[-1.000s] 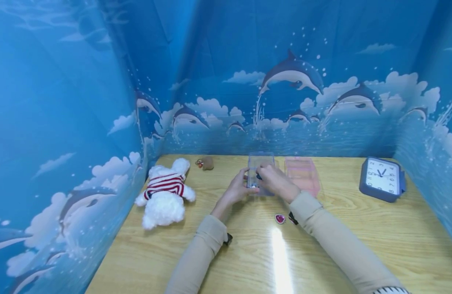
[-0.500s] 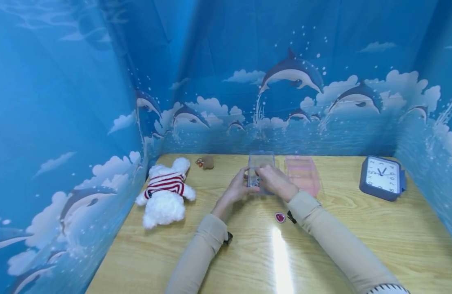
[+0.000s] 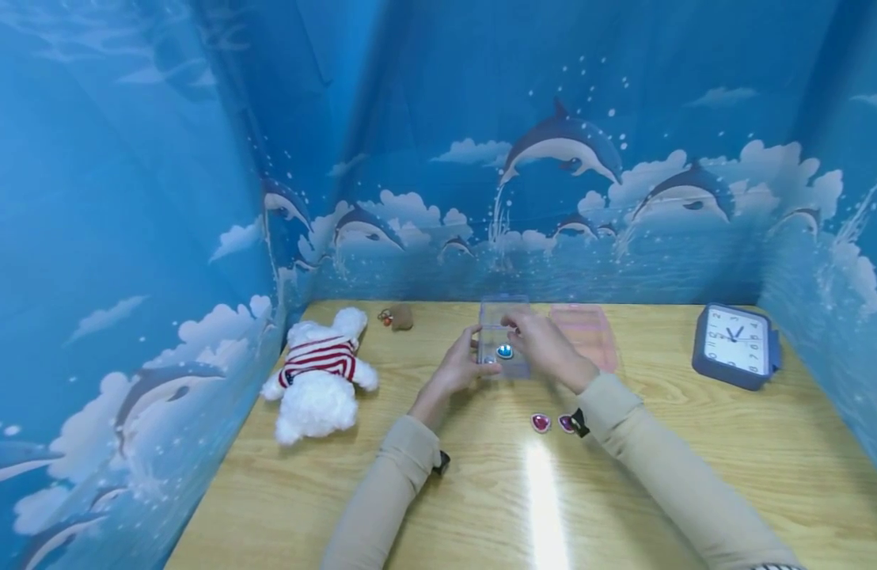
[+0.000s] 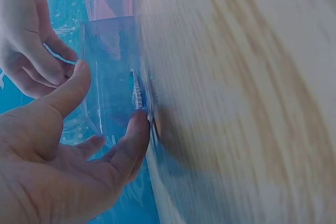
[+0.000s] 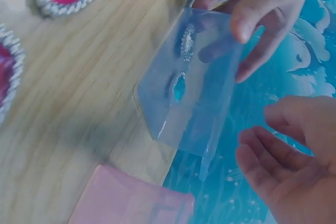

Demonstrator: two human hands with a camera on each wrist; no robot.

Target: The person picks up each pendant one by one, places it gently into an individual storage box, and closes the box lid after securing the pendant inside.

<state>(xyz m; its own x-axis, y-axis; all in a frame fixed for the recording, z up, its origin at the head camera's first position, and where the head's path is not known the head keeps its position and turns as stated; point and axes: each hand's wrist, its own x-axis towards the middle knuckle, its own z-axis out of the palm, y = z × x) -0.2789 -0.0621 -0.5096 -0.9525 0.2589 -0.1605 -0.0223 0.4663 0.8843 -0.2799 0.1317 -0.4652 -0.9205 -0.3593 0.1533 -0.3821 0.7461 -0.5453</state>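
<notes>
My left hand (image 3: pixel 458 364) grips the near-left side of a clear bluish plastic box (image 5: pixel 207 100), its thumb and fingers on different sides of the wall. Inside the box lies a blue teardrop gem (image 3: pixel 505 351) with a silvery beaded rim. Beside it is a second silver-rimmed piece (image 5: pixel 187 43), seen edge-on in the right wrist view, so its colour is unclear. My right hand (image 3: pixel 545 344) hovers over the box's right side, fingers loosely bent, with nothing visible in them. Two red-pink gems with beaded rims, one left (image 3: pixel 541 423) and one right (image 3: pixel 567 423), lie on the table below.
A pink clear plastic box (image 3: pixel 588 336) stands just right of the bluish one. Further right is a blue square clock (image 3: pixel 738 344). At the left lie a white plush toy (image 3: pixel 320 380) in a striped top and a small brown pouch-like item (image 3: pixel 401 317). Dolphin-print curtains (image 3: pixel 424 158) surround the table.
My right hand has drawn back from inside the bluish box, up and to the right, leaving the blue gem visible there. The left hand keeps its grip. More of the second red-pink gem shows.
</notes>
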